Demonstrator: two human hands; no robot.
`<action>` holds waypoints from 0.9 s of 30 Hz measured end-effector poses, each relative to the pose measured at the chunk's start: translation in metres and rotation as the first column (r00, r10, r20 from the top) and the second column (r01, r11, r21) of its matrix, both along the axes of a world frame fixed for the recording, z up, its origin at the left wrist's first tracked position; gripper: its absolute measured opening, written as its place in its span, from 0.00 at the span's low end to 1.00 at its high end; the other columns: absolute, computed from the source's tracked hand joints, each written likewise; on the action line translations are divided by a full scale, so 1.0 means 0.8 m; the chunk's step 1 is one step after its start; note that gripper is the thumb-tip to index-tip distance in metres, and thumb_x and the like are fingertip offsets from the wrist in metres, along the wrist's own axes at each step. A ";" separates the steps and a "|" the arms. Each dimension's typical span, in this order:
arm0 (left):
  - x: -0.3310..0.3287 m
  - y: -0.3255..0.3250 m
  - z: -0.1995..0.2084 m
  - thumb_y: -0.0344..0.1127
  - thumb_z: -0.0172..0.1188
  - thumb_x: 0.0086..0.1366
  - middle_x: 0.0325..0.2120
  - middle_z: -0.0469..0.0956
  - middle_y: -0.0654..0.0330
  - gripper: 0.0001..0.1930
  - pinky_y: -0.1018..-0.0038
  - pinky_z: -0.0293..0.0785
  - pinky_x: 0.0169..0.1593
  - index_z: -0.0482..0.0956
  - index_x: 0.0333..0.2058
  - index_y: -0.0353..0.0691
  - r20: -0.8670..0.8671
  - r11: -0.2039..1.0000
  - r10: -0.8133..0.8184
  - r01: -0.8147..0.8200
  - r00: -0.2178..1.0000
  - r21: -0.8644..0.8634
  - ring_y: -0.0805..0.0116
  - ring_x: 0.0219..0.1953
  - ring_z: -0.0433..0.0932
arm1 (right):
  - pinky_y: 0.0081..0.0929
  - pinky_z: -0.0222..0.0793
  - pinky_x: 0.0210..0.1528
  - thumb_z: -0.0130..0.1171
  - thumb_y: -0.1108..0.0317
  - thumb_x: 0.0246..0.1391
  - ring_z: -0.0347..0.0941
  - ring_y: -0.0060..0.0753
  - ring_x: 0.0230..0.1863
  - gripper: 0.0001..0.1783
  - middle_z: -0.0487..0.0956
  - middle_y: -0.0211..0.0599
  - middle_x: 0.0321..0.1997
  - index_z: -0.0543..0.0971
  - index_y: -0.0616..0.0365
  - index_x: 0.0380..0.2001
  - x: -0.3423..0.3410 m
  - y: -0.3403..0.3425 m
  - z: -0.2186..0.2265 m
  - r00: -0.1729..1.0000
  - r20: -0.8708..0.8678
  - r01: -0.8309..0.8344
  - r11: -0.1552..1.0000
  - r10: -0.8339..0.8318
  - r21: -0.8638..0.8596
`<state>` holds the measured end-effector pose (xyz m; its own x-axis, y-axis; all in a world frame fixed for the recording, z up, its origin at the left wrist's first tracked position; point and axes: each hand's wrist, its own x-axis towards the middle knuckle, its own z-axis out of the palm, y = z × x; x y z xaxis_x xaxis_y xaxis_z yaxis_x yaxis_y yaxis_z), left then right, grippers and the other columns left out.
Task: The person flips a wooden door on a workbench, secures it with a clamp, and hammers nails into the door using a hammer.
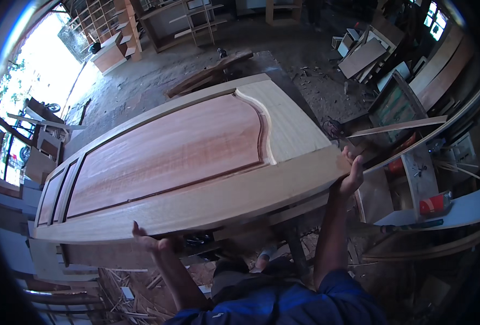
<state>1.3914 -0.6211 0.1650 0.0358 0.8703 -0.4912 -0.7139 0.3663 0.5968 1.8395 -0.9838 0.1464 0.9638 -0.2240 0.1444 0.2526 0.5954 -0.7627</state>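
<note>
A large wooden door (164, 143) with reddish inset panels and a pale frame lies across a workbench in front of me, its near long edge toward me. A curved moulding (265, 127) borders the big panel at its right end. At the near edge, left of the middle, my left hand (152, 241) grips the door with its thumb up; its other fingers are mostly hidden below the edge. My right hand (351, 174) holds the door's near right corner, its fingers bent round the end.
Leaning boards (367, 57) and a framed panel (397, 105) crowd the right side. A red container (435, 204) lies on a white board at the right. Rough timber (210, 73) sits beyond the door. Wood scraps (142, 292) litter the floor near me. Shelving frames (175, 24) stand at the back.
</note>
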 end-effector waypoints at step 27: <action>0.054 -0.035 -0.229 0.80 0.52 0.65 0.69 0.71 0.59 0.45 0.42 0.66 0.71 0.71 0.69 0.56 0.036 0.923 0.105 -0.084 0.994 -0.374 0.49 0.69 0.69 | 0.52 0.70 0.69 0.43 0.23 0.70 0.75 0.70 0.67 0.53 0.81 0.72 0.59 0.82 0.72 0.57 0.089 0.063 -0.200 0.863 -0.505 -0.462 -0.367 0.026 -0.808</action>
